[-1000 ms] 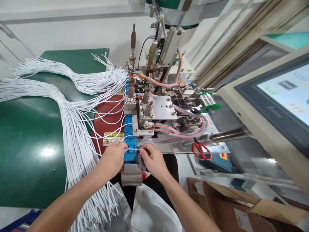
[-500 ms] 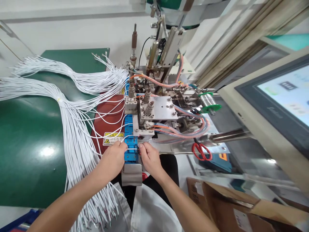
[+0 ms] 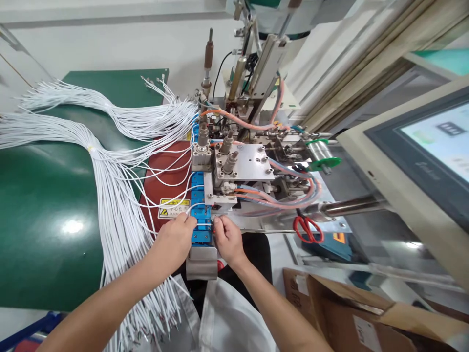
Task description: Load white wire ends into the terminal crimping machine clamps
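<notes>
A white cable [image 3: 203, 224] lies across one of the blue clamp blocks [image 3: 201, 236] at the front of the machine. On its left side, my left hand [image 3: 177, 239] is closed with the cable pinched between thumb and fingers. My right hand [image 3: 227, 237] pinches the cable's other end at the right edge of the block; the tip is hidden by the fingers. Further back, more white cables sit in the row of blue blocks. They run left into a large cable bundle [image 3: 110, 205] that hangs over the table's front edge beside my left forearm.
The soldering machine [image 3: 245, 161] with hoses stands just beyond my hands. Red-handled scissors [image 3: 308, 230] and a wire spool [image 3: 321, 152] are at right, below a screen [image 3: 436, 142]. A cardboard box [image 3: 351, 313] stands lower right. The green table [image 3: 47, 220] lies left.
The whole view has shifted slightly, so the machine appears a little further right. Both hands keep their pinch on the cable at the same blue block.
</notes>
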{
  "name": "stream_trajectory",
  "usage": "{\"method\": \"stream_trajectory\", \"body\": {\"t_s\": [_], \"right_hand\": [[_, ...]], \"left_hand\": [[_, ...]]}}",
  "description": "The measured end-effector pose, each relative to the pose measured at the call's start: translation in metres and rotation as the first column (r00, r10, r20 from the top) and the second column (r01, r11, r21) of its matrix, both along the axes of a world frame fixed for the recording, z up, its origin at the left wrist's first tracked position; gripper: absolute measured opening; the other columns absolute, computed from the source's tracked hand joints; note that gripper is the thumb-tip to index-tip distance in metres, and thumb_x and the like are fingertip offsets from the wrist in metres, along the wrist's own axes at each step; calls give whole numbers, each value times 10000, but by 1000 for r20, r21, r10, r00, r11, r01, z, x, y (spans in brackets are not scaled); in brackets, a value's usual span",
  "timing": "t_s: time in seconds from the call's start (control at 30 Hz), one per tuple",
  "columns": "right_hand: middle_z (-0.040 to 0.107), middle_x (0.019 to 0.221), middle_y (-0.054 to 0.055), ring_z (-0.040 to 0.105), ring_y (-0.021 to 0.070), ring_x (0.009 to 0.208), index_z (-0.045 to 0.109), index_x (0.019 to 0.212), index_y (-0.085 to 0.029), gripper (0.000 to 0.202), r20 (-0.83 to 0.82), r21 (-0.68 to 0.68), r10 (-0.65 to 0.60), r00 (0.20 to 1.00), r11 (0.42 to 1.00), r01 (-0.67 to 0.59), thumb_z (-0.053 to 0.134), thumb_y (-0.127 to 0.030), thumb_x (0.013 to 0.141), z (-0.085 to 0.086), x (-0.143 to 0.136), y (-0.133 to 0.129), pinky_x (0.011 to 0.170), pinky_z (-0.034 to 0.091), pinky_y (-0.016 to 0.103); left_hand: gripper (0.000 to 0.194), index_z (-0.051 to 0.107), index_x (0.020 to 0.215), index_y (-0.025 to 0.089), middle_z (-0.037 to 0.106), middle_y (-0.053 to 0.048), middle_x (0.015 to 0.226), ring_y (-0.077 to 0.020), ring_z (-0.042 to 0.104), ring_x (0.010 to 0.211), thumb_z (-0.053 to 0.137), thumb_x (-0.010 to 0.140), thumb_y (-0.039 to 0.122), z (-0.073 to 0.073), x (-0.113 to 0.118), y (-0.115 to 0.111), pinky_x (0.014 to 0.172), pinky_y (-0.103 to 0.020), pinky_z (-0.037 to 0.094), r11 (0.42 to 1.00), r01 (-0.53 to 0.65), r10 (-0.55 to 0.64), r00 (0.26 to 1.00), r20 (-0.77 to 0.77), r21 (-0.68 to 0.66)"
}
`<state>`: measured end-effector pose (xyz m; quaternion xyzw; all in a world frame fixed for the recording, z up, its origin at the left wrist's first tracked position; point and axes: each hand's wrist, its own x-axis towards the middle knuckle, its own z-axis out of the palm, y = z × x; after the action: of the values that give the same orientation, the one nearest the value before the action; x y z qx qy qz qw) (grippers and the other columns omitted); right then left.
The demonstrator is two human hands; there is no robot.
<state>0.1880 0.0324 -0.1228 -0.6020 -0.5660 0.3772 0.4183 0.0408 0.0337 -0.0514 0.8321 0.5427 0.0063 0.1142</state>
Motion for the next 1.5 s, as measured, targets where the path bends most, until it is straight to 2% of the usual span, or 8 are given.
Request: {"method": "stream_trajectory", "body": {"t_s": [0.2,0.43,0.63,0.83,1.07,1.27,1.37,1.5], "right_hand": [[318,504,-61,342,92,485,327,538,-200,380,-71,-56,-42,997,998,38,400,-402,851,6,9,2,472,291,211],[426,539,-23,402,112,516,467,583,-180,406,-273,-6,-134,953,990,138,386,-465,860,19,26,-4,503,337,231],[417,516,-26,374,105,490,472,560,-178,422,-322,-18,-118,939,993,119,405,-475,853,24,37,-9,466,311,233],[427,522,-19,390,108,493,472,552,-180,417,-322,-19,-102,941,995,101,414,-468,848,29,36,-12,462,329,234],[562,552,38,501,142,480,644,731,-157,469,-553,-3,53,831,998,-65,369,-521,842,33,34,-33,450,413,270],[630,622,12,571,134,542,657,758,-196,122,-510,-30,-31,860,999,19,623,-312,745,43,29,-32,531,478,260],[656,681,28,589,140,582,668,777,-189,139,-511,-49,1,860,998,-31,595,-307,768,47,24,-29,560,490,267],[642,692,29,590,140,612,659,849,-191,180,-580,-31,-62,813,998,55,531,-311,811,45,19,-27,583,493,272]], "left_hand": [[240,611,882,151,568,-87,845,-221,524,806,375,865,116,2,-4,-1,737,-368,471,996,48,-52,997,55,69],[376,476,1183,126,509,-134,1188,-247,459,1104,334,845,41,10,-21,-7,925,-424,399,979,128,-150,979,138,157],[94,610,842,195,570,-39,920,-181,521,860,544,799,144,37,-52,-34,729,-285,438,892,373,-334,924,184,-255],[193,575,657,190,593,-9,801,-149,530,786,512,833,141,40,-48,-34,688,-250,406,867,409,-335,901,276,-284],[165,575,916,200,628,-7,844,-138,587,773,422,892,256,28,-7,-21,711,-252,451,986,56,17,901,433,-155],[279,502,1150,197,646,-46,953,-161,612,850,441,879,226,11,15,-21,768,-278,489,998,41,-13,869,495,-47],[362,427,1243,200,655,-49,988,-155,622,870,427,881,199,7,19,-23,784,-270,495,999,42,-32,832,554,-4],[290,547,1112,173,658,-54,910,-129,625,779,375,879,154,5,19,-23,731,-234,497,998,5,36,761,647,-61]]}}
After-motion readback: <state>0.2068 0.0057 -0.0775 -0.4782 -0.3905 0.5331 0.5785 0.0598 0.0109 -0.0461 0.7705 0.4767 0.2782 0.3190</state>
